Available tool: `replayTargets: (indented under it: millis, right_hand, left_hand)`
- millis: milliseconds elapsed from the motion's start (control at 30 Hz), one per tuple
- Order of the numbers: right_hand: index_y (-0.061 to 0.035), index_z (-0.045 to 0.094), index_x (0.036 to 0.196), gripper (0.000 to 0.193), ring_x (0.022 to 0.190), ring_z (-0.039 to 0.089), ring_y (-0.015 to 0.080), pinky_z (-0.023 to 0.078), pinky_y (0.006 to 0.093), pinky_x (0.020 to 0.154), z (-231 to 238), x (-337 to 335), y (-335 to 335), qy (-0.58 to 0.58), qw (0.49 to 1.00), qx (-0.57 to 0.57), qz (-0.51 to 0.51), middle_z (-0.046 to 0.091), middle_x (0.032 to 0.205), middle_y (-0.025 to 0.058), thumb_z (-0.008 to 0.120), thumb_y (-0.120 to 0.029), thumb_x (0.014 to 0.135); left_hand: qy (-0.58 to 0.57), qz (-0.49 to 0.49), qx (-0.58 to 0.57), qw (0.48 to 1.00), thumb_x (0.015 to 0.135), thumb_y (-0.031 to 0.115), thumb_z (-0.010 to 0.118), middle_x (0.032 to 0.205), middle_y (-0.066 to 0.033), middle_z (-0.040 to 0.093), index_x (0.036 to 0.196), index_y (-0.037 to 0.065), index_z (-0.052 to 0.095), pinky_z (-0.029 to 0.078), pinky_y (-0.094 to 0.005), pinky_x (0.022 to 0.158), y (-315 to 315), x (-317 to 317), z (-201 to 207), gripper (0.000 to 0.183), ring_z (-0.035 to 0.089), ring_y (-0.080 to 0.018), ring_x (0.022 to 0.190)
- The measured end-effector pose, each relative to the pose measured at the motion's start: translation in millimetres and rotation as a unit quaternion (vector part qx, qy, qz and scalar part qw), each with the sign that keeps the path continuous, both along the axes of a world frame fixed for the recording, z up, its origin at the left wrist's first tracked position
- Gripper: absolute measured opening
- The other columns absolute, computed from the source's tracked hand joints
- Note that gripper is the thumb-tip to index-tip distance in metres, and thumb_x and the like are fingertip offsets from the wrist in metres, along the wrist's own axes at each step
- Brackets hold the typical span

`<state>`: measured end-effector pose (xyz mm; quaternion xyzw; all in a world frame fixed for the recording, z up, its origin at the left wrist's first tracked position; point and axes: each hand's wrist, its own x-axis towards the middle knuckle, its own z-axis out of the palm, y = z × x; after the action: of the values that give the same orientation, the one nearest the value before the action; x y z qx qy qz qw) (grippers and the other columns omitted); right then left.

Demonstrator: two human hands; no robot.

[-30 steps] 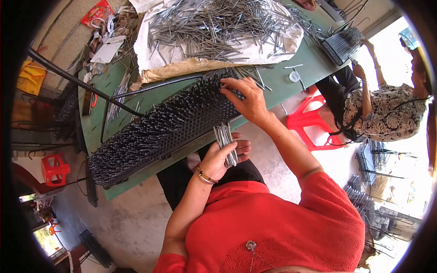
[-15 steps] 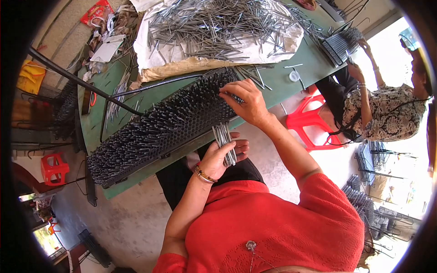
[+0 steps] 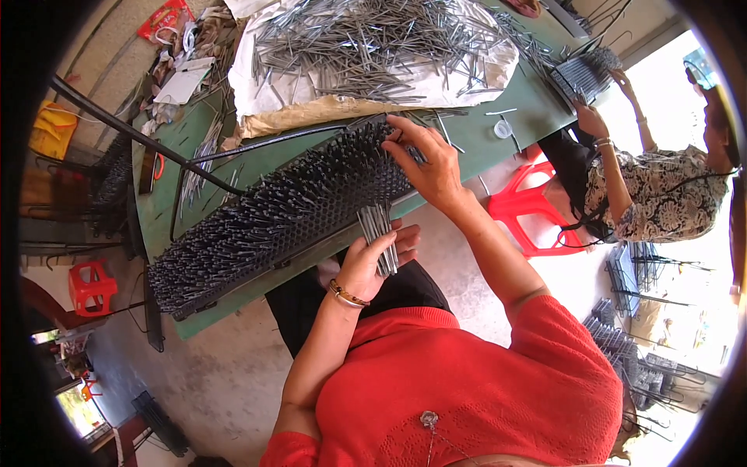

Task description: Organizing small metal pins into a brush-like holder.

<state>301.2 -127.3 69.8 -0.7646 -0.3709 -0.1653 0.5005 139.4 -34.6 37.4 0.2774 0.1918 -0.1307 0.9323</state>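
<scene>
My left hand (image 3: 364,268) is wrapped round a bundle of thin grey metal rods (image 3: 377,226), held upright just below the rack's near edge. A long black perforated rack (image 3: 362,201) lies slantwise along the table, with dark rods standing densely in most of its holes. Bare holes show along its near side towards the right end. Over that right end, my right hand (image 3: 429,167) bends its thumb and fingers together among the standing rods. Whatever is between those fingertips is too small to make out.
Loose metal rods (image 3: 366,54) are heaped on a pale sheet (image 3: 268,97) across the green table (image 3: 482,144). A small clear cup (image 3: 503,129) stands right of it. Black bars (image 3: 140,140) cross at left. Another person (image 3: 661,191) works at a similar rack (image 3: 580,78) beside a red stool (image 3: 525,206).
My right hand has shifted slightly up and left over the rack's far right end. The left hand and its rods have moved a little left. The other person's hand has moved too.
</scene>
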Motion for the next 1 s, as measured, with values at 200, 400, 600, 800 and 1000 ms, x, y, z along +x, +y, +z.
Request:
replayTargets:
  millis: [200, 400, 600, 800, 1000]
  right_hand:
    - [-0.0098, 0.061, 0.112, 0.036, 0.065, 0.056, 0.0215, 0.043, 0.0332, 0.066, -18, 13, 3, -0.119, 0.993, -0.02, 0.015, 0.061, 0.074, 0.0042, 0.07, -0.009, 0.078]
    - [-0.0091, 0.063, 0.108, 0.032, 0.068, 0.056, 0.0195, 0.041, 0.0324, 0.072, -12, 10, 3, -0.129, 0.991, -0.043, 0.007, 0.061, 0.075, 0.0021, 0.07, -0.01, 0.077]
    - [-0.0083, 0.065, 0.105, 0.029, 0.074, 0.056, 0.0216, 0.039, 0.0312, 0.074, -19, 11, 3, -0.193, 0.976, -0.099, 0.026, 0.064, 0.092, 0.006, 0.071, -0.011, 0.077]
    - [-0.0042, 0.067, 0.096, 0.026, 0.076, 0.061, 0.0274, 0.047, 0.0357, 0.07, -5, -14, -9, -0.058, 0.995, -0.055, 0.057, 0.065, 0.086, 0.0104, 0.073, -0.02, 0.077]
    - [0.0005, 0.066, 0.094, 0.023, 0.071, 0.062, 0.0132, 0.05, 0.0282, 0.064, 3, -31, -30, 0.395, 0.897, -0.117, 0.162, 0.067, 0.076, 0.0078, 0.071, -0.019, 0.081]
  left_hand:
    - [0.017, 0.008, 0.01, 1.0, 0.093, 0.012, 0.052, 0.115, -0.0189, 0.06, 0.115, 0.0, 0.05, 0.052, -0.0385, 0.087, 0, -1, -5, 0.025, 0.063, -0.0232, 0.099]
    - [0.032, 0.015, -0.025, 0.999, 0.094, 0.008, 0.048, 0.116, -0.021, 0.058, 0.12, -0.003, 0.048, 0.05, -0.0402, 0.092, -1, -4, -12, 0.028, 0.06, -0.0258, 0.105]
    - [0.014, 0.005, -0.011, 1.0, 0.094, 0.008, 0.049, 0.116, -0.0206, 0.058, 0.119, -0.003, 0.049, 0.049, -0.0412, 0.094, 0, -1, -10, 0.028, 0.06, -0.0256, 0.106]
    - [-0.012, 0.012, 0.018, 1.0, 0.094, 0.011, 0.05, 0.118, -0.0197, 0.057, 0.12, -0.002, 0.049, 0.048, -0.0416, 0.095, 1, 0, -1, 0.029, 0.058, -0.0269, 0.109]
    - [-0.039, 0.023, 0.049, 0.998, 0.095, 0.014, 0.051, 0.117, -0.0176, 0.058, 0.122, -0.002, 0.049, 0.05, -0.0393, 0.09, -1, 4, 8, 0.032, 0.06, -0.0256, 0.107]
